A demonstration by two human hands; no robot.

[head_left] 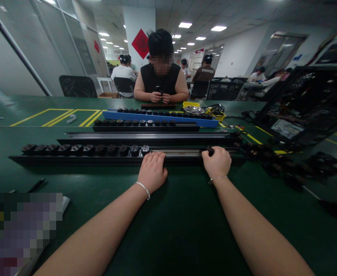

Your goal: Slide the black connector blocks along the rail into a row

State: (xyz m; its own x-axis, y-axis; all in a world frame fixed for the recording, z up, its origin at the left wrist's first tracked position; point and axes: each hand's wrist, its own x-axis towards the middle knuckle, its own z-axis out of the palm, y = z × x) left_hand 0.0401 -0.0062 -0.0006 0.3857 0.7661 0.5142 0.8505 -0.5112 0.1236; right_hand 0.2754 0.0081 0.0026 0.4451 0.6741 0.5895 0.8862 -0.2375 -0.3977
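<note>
A long black rail (180,155) lies across the green table in front of me, its left half filled with a row of black socket modules (84,149). My left hand (153,170) rests closed on the rail's near edge, just right of the last module. My right hand (217,163) is curled on the rail further right, pinching a small black module (210,150) against it. Both wrists wear thin bracelets.
More rails lie behind: an empty one (145,138), one with modules (145,124), one on a blue strip (159,117). Loose black modules (274,161) are heaped at right, near a black crate (306,103). A person sits opposite, hands together. A yellow tray (191,104) is there.
</note>
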